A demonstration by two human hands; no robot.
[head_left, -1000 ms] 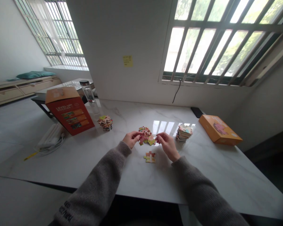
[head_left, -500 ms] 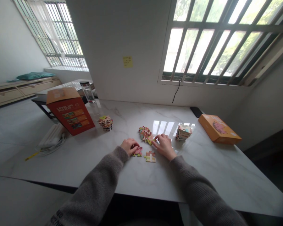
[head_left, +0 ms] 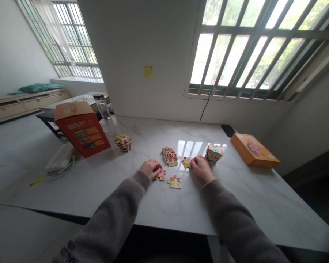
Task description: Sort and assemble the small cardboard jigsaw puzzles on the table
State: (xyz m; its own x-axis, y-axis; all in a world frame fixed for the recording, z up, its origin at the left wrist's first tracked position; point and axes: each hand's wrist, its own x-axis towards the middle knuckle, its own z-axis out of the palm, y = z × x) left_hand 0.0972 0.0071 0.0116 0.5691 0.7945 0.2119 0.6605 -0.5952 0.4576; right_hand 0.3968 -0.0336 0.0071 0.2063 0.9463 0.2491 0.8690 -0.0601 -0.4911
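My left hand [head_left: 150,168] rests on the white marble table [head_left: 142,204] with curled fingers pinching a pink puzzle piece [head_left: 161,175]. My right hand [head_left: 201,167] lies further right, its fingers closed on a small green and pink puzzle piece [head_left: 186,162]. Between the hands lies a yellow puzzle piece [head_left: 174,182]. A small pile of pieces [head_left: 168,155] sits just beyond it, topped by a piece with a red house.
A stack of pieces [head_left: 214,153] stands right beside my right hand, and another stack [head_left: 123,142] is at the left. A red puzzle box [head_left: 80,128], a glass bottle [head_left: 102,107], an orange box [head_left: 253,150], a black phone [head_left: 229,130] and white cables [head_left: 59,162] are on the table.
Both hands came down from holding joined pieces over the pile. The left set a pink piece on the table; the right then slid rightwards with a small piece towards the right stack.
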